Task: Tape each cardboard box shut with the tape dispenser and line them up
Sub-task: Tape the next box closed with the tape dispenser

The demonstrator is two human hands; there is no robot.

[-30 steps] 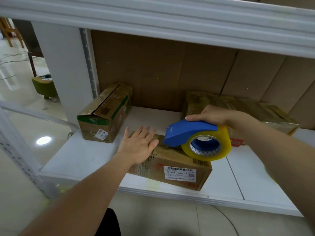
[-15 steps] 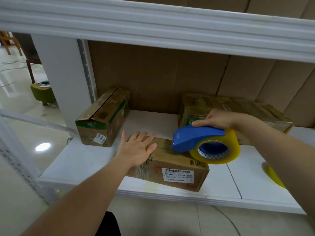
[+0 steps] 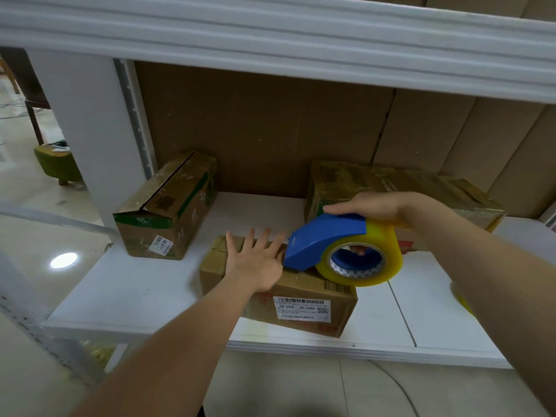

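Observation:
A small cardboard box [image 3: 304,308] with a white barcode label lies near the front edge of the white shelf [image 3: 135,290]. My left hand [image 3: 255,260] presses flat on its top, fingers spread. My right hand [image 3: 376,206] grips a blue tape dispenser [image 3: 328,239] loaded with a yellowish clear tape roll [image 3: 382,263]. The dispenser's front tip touches the box top beside my left hand. A second box [image 3: 168,206] with green bands stands at the back left, its top seam open. A third, wider box [image 3: 391,185] lies at the back right behind my right hand.
A thick white shelf board [image 3: 270,34] hangs overhead. Brown cardboard sheets [image 3: 270,130] line the back. A white upright post [image 3: 90,130] stands at the left. Something yellow [image 3: 461,299] shows on the shelf behind my right forearm. A green stool [image 3: 57,164] sits on the floor far left.
The dispenser's tip has come down onto the box top beside my left hand. My left hand stays pressed flat on the box. The view has tilted slightly.

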